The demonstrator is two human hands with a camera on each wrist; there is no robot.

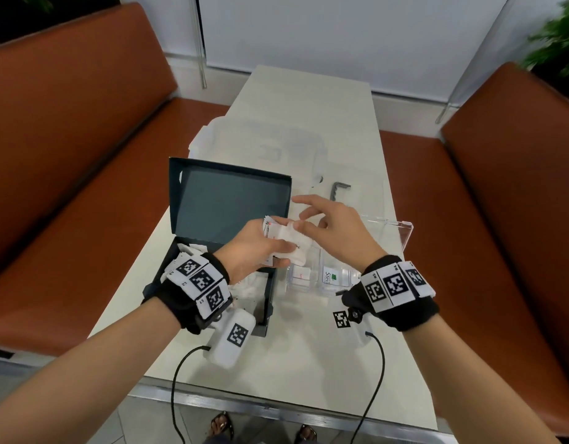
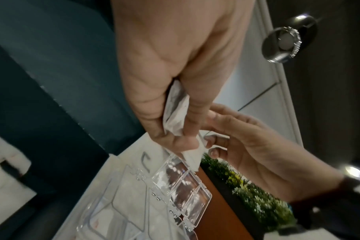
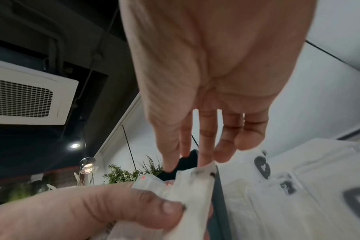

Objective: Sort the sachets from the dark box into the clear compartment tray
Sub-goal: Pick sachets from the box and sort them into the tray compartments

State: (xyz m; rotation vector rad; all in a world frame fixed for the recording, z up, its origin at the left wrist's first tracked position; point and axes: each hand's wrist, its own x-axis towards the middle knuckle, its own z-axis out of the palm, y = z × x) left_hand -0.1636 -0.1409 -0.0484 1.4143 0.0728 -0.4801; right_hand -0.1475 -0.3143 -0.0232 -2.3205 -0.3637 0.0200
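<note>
White paper sachets [image 1: 284,240], a small fanned stack pinched in my left hand [image 1: 249,248], held above the gap between dark box [image 1: 212,200] and clear compartment tray [image 1: 401,232].

Left thumb and fingers are curled round the stack's near end. My right hand [image 1: 334,232] is relaxed, fingers spread; its fingertips [image 3: 204,160] touch the top sachet's far edge, no pinch made. Judgement: these are light, thin, soft and crinkly, likely slick against each other, so the stack can slide or fan out. Best hold is a thumb-and-finger pinch on one sachet's sealed edge, peeling it off alone. More sachets lie in the box's near end; two tray compartments near me already hold some.
</note>
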